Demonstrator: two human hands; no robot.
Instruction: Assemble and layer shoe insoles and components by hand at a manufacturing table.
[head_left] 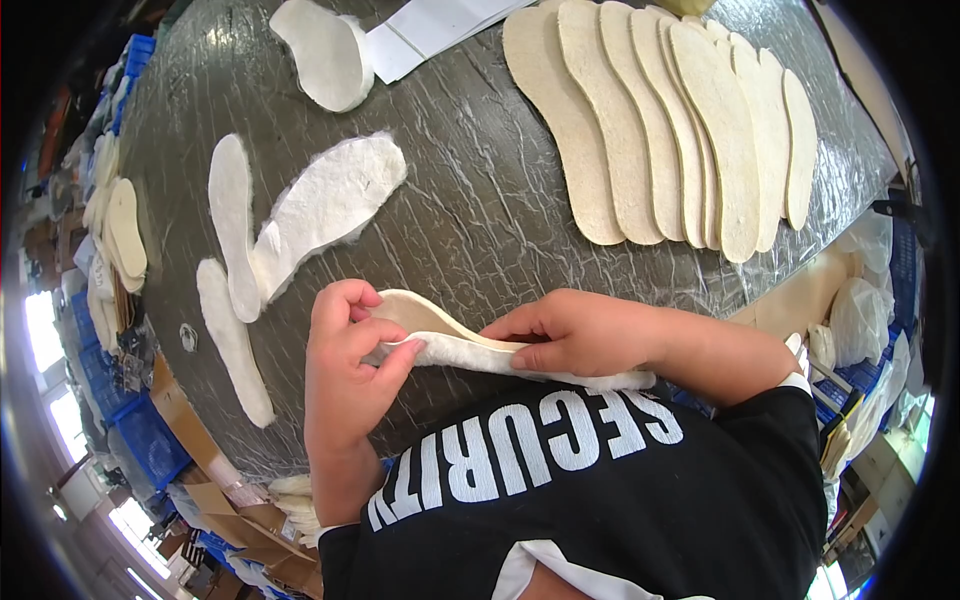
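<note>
At the near edge of the table, both hands grip a beige felt insole [415, 310] together with a white fleecy insole [460, 352]. The two layers stand on edge, bowed, meeting toward my right hand and gaping apart near my left. Fingers and thumb of my left hand [350, 355] pinch the left end, fingertips partly between the layers. My right hand [575, 335] clasps the middle, its thumb on the fleecy side and fingers on the beige side. The right end of the fleecy layer sticks out below my right wrist.
Overlapping beige insoles [690, 130] fan out at the far right. To the left lie loose white fleecy insoles [330, 190], and a small stack of white insoles [325, 60] sits farther back beside white paper sheets [440, 30]. Dark crinkled film covers the table [450, 190]. Blue crates [140, 440] stand left.
</note>
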